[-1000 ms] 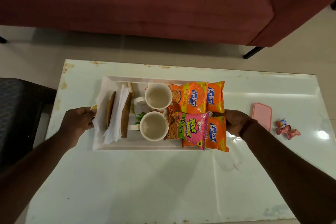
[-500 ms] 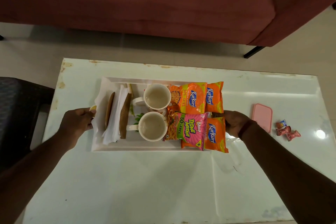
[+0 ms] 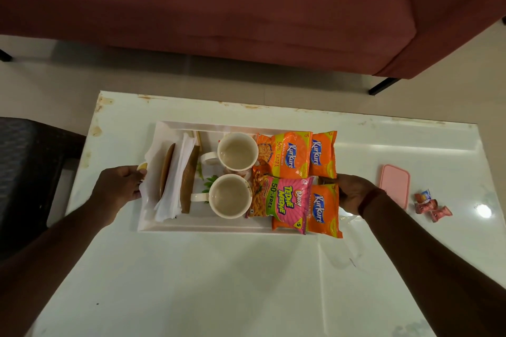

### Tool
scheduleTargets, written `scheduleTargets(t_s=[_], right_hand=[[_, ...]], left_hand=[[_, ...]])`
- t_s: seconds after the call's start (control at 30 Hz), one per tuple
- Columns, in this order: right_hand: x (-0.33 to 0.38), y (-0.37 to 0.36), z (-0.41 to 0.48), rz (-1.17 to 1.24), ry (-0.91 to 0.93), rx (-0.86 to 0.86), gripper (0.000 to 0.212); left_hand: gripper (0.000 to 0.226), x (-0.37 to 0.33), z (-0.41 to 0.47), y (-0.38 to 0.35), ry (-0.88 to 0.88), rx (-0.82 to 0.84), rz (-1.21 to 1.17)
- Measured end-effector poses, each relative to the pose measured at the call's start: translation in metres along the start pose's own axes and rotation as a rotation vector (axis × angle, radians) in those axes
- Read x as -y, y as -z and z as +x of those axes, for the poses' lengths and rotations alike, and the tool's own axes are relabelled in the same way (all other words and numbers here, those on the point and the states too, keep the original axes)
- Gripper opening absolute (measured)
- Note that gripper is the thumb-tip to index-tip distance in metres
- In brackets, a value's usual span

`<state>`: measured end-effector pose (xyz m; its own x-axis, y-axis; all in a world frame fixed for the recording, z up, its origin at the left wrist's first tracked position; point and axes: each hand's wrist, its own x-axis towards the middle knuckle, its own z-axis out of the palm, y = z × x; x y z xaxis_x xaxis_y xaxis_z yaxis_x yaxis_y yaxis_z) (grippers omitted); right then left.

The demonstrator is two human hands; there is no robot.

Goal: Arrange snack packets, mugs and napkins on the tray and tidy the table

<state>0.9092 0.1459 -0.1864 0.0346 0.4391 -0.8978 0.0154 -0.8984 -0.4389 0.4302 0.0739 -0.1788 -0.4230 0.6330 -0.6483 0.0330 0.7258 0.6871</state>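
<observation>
Both hands on the tray (image 3: 208, 227), toward the table's (image 3: 246, 282) far edge: left hand (image 3: 117, 189) curls round its left rim by the napkins (image 3: 178, 172), right hand (image 3: 353, 194) grips the right rim beside the snack packets (image 3: 287, 156). Two mugs (image 3: 237, 152) stand mid-tray.

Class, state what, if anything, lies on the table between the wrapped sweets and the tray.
The pink case lies flat between the sweets and the tray. The right hand, at the tray's right end, also sits in that path.
</observation>
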Motion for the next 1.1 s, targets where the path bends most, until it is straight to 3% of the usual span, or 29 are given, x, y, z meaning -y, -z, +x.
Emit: scheduleTargets(t_s=[0.37, 0.63, 0.87, 1.1], right_hand=[[0.009, -0.014, -0.021, -0.018, -0.009, -0.024, 0.043], [0.01, -0.027, -0.047, 0.07, 0.168, -0.095, 0.047], [0.01, -0.031, -0.066, 0.118, 0.2, -0.12, 0.058], [0.016, -0.023, -0.095, 0.081, 0.254, -0.188, 0.065]], left_hand=[[0.027, -0.02, -0.023, 0.005, -0.047, -0.003, -0.01], [0.038, -0.025, -0.048, 0.004, -0.056, 0.025, -0.065], [0.031, -0.028, -0.059, 0.009, -0.052, 0.059, -0.123], [0.036, -0.053, -0.076, 0.01, -0.185, 0.013, -0.081]])
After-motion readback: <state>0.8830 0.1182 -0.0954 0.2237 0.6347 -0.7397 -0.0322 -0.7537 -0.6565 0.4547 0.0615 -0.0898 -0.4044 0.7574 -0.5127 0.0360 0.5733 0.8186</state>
